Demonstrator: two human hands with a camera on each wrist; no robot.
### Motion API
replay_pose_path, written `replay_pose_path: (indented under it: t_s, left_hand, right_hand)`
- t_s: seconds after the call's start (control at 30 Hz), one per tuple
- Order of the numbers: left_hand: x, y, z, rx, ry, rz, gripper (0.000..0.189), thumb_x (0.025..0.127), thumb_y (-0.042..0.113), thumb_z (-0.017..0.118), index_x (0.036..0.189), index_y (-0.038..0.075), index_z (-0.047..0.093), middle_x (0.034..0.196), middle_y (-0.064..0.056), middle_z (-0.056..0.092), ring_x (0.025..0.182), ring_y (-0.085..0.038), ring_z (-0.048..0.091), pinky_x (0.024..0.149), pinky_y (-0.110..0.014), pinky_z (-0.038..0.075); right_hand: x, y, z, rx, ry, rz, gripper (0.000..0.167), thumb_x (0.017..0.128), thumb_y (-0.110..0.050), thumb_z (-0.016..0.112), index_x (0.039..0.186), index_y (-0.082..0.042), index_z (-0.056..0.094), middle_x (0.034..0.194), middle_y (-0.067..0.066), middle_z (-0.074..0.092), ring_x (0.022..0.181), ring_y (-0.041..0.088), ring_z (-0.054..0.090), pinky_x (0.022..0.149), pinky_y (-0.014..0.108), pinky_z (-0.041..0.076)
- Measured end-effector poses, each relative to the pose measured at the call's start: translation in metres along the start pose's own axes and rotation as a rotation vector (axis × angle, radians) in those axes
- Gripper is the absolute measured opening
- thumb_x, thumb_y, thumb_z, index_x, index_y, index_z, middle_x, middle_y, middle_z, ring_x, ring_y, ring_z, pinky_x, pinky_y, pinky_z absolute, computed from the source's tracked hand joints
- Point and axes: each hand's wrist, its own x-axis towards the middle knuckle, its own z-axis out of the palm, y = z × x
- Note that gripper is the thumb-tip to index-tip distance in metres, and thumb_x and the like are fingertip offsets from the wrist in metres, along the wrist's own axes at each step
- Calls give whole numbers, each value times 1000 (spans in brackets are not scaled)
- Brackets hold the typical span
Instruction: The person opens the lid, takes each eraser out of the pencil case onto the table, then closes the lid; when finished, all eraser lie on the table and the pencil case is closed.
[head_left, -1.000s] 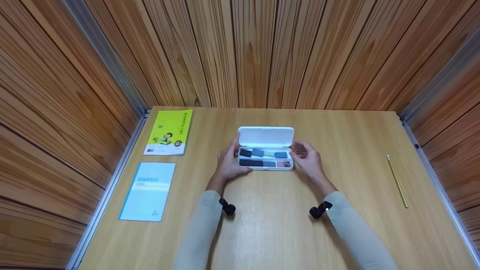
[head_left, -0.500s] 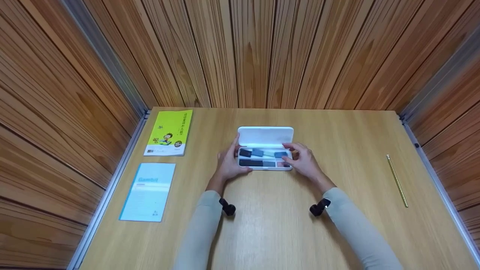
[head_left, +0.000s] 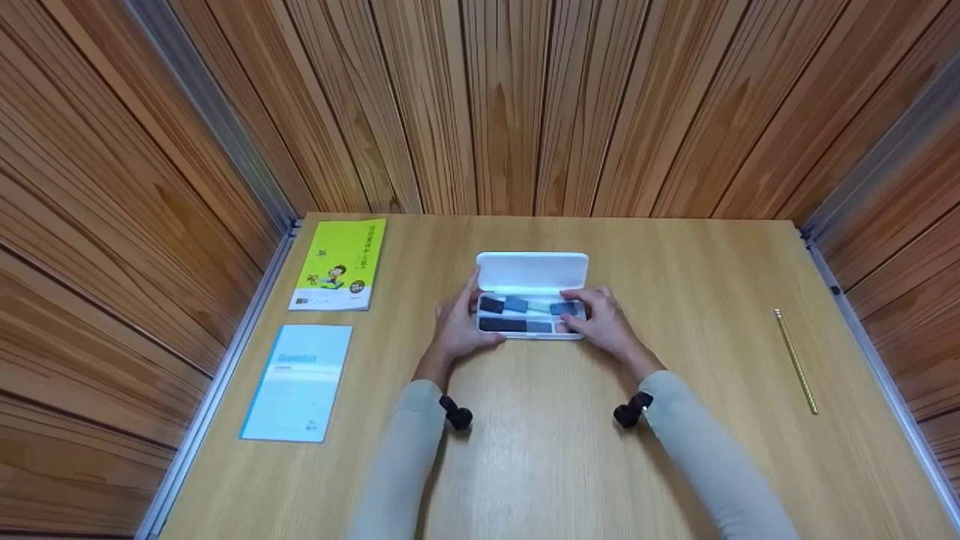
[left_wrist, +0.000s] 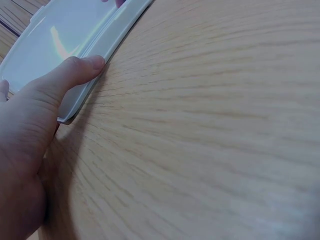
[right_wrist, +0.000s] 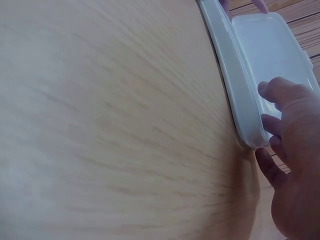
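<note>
A white pencil case point(head_left: 525, 337) lies with its lid point(head_left: 532, 271) raised, at the middle of the table. My left hand point(head_left: 457, 328) grips its left end, and in the left wrist view the thumb point(left_wrist: 82, 70) lies along the front rim. Over the right end reaches my right hand point(head_left: 609, 324), thumb and forefinger spread apart above the contents. Its other fingers point(right_wrist: 270, 167) are near the end wall in the right wrist view. Inside are black pieces point(head_left: 502, 325), blue-grey pieces point(head_left: 516, 304) and a pinkish one, partly covered by the right thumb.
At the left lie a yellow-green book point(head_left: 337, 262) and, nearer, a light blue notebook point(head_left: 296, 382). A gold pencil point(head_left: 796, 361) lies far right on the wooden table point(head_left: 540, 465). Wood-panelled walls point(head_left: 502, 105) stand behind and at both sides.
My right hand has moved left from beside the case's right edge to over its right compartments. The left hand keeps its hold and the case stays put.
</note>
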Motion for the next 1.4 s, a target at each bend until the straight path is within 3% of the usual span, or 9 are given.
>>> replay_pose_path:
  t_s: [0.33, 0.6, 0.8, 1.07, 1.4]
  left_hand:
    - [1, 1, 0, 15, 2, 23, 137, 78, 36, 104, 182, 42, 14, 159, -4, 68, 142, -26, 62, 136, -64, 21]
    - [1, 0, -1, 1, -5, 5, 137, 78, 37, 105, 181, 44, 14, 160, -3, 67, 146, -26, 61, 137, -64, 18]
    - [1, 1, -1, -11, -3, -1, 137, 79, 38, 104, 181, 46, 14, 161, -2, 66, 150, -26, 59, 138, -63, 16]
    - [-1, 1, 0, -13, -3, -11, 135, 79, 39, 104, 180, 47, 15, 161, -2, 66, 147, -26, 58, 139, -63, 17]
    - [0, -1, -1, 15, 2, 24, 136, 78, 36, 104, 182, 38, 16, 156, -4, 69, 138, -27, 62, 134, -62, 23]
  right_hand:
    - [3, 2, 7, -17, 3, 9, 45, 106, -18, 78, 150, -11, 72, 143, 19, 68, 126, 32, 45, 105, 43, 38]
    - [5, 0, 9, -7, -14, -1, 40, 108, -15, 73, 148, -12, 73, 148, 16, 72, 132, 34, 42, 111, 49, 37]
    - [7, 0, 9, -15, -41, -7, 41, 108, -13, 70, 149, -17, 74, 151, 18, 63, 134, 35, 37, 111, 51, 35]
    - [6, -1, 9, -20, -73, 1, 43, 110, -15, 67, 150, -26, 74, 135, 14, 52, 135, 32, 34, 110, 49, 34]
    - [7, 0, 11, 3, -26, -22, 30, 107, -8, 70, 137, -12, 74, 143, 21, 56, 140, 39, 35, 120, 61, 36]
